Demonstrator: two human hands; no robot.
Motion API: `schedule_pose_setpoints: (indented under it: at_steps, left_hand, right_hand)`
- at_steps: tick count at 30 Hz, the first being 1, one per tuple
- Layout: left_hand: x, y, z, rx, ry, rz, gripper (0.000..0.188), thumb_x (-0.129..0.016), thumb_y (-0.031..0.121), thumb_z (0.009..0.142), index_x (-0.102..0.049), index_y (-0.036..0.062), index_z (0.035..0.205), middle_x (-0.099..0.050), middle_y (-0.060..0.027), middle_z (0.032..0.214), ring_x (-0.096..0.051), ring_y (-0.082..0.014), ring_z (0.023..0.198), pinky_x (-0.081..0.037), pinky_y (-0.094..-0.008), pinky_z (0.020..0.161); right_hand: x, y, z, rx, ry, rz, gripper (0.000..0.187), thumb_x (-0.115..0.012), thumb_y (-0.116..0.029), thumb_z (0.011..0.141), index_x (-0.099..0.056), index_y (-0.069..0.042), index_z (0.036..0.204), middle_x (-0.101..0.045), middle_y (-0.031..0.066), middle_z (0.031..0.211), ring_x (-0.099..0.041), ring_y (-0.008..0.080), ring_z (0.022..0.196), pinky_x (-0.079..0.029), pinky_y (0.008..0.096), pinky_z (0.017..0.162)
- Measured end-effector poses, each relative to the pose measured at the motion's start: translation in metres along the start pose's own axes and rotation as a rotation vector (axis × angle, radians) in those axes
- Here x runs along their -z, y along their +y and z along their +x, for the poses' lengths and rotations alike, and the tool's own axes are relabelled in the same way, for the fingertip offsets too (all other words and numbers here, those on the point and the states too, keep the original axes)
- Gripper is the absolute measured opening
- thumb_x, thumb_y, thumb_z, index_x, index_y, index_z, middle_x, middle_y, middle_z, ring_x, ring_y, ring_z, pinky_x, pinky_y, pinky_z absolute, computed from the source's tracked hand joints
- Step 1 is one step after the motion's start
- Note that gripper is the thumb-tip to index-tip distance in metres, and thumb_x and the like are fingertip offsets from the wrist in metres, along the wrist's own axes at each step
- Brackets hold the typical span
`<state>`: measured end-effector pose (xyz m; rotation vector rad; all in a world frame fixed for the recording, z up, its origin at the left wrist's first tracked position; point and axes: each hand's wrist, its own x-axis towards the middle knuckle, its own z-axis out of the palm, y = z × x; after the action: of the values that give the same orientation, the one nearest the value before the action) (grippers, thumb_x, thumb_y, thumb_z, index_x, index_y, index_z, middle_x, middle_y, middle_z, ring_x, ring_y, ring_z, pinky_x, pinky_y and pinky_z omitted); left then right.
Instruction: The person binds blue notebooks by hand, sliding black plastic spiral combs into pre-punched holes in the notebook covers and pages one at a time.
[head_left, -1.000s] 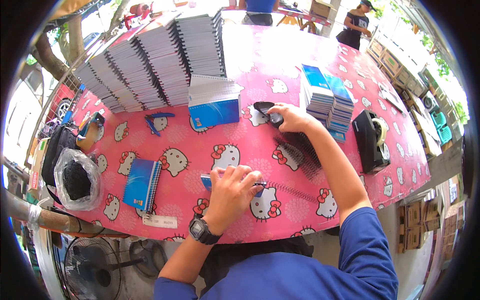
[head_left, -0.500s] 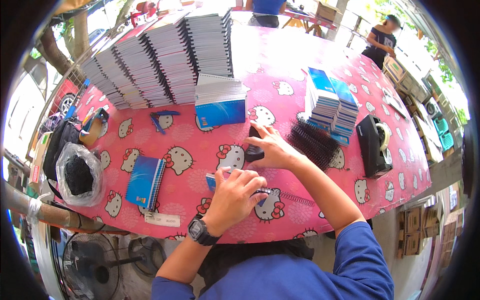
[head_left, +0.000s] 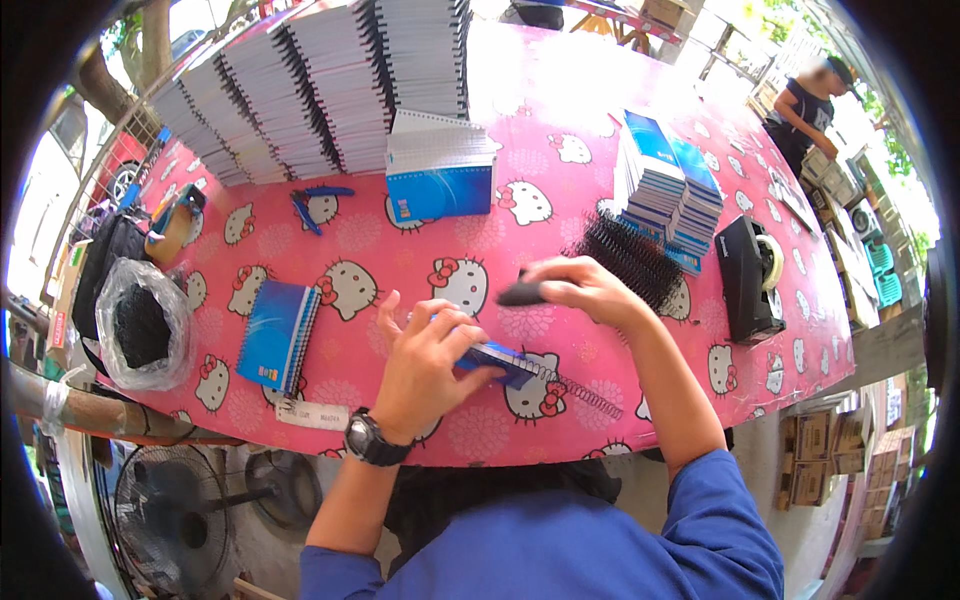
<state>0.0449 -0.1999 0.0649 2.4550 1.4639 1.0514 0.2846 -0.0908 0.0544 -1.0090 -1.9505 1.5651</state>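
Note:
My left hand (head_left: 425, 360) grips a small blue notebook (head_left: 508, 366) tilted above the table's near side. A thin dark spiral coil (head_left: 592, 399) runs along the notebook's edge and trails out to the right. My right hand (head_left: 580, 288) is closed around a dark oblong object (head_left: 520, 292) just beyond the notebook; its kind is not clear. A finished-looking blue spiral notebook (head_left: 275, 338) lies to the left. Past my right hand sits a heap of black coils (head_left: 630, 262).
Tall stacks of bound books (head_left: 310, 95) stand far left, beside a stack of blue-covered pads (head_left: 440, 190). Blue-handled pliers (head_left: 312, 208) lie nearby. Blue notebook piles (head_left: 655, 180) and a black tape dispenser (head_left: 745, 280) are right; a plastic bag (head_left: 145, 325) is left. Another person (head_left: 800, 115) stands back right.
My right hand has lifted the dark object off the table and brought it rightward. The notebook in my left hand has turned, showing more of its cover and coiled edge. The view has shifted slightly.

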Motion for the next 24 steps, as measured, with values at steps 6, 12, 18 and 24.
schedule_pose_setpoints:
  at_steps: [6, 12, 18, 24]
  left_hand:
    - [-0.012, -0.015, -0.007, -0.011, -0.003, -0.041, 0.03, -0.082, 0.021, 0.056, -0.063, 0.0137, 0.078, -0.06, 0.0023, 0.081, -0.055, -0.018, 0.09, -0.025, -0.0498, 0.1]
    - [-0.014, -0.023, -0.001, -0.01, -0.028, -0.044, 0.036, -0.084, 0.021, 0.056, -0.063, 0.0126, 0.083, -0.06, -0.0001, 0.084, -0.054, -0.0203, 0.091, -0.028, -0.0472, 0.099]
    - [-0.038, -0.041, 0.005, 0.247, 0.334, -0.636, 0.115, -0.092, 0.017, 0.048, -0.024, 0.0091, 0.14, -0.045, -0.0113, 0.122, -0.051, -0.0218, 0.103, -0.047, -0.0346, 0.087]
    - [-0.035, -0.035, -0.006, 0.293, 0.349, -0.621, 0.119, -0.091, 0.011, 0.052, -0.016, 0.0106, 0.144, -0.049, -0.008, 0.111, -0.054, -0.0175, 0.096, -0.05, -0.0311, 0.081]
  right_hand:
    - [-0.02, -0.013, -0.028, 0.057, -0.01, -0.207, 0.036, -0.068, -0.036, 0.079, -0.07, -0.007, 0.1, -0.064, 0.0142, 0.108, -0.052, 0.0278, 0.115, -0.038, 0.04, 0.099]
    - [-0.027, -0.016, -0.022, 0.216, -0.068, -0.178, 0.036, -0.064, -0.033, 0.085, -0.068, -0.002, 0.103, -0.067, 0.0057, 0.095, -0.058, 0.0203, 0.1, -0.044, 0.0361, 0.089]
    - [-0.016, 0.009, -0.018, 0.128, -0.084, 0.407, 0.066, -0.058, -0.052, 0.085, -0.061, 0.007, 0.113, -0.065, 0.0159, 0.11, -0.06, 0.0193, 0.101, -0.044, 0.0333, 0.092]
    - [-0.024, 0.001, -0.019, 0.21, -0.138, 0.543, 0.048, -0.056, -0.039, 0.09, -0.063, 0.003, 0.111, -0.065, 0.0068, 0.098, -0.057, 0.013, 0.087, -0.045, 0.0288, 0.083]
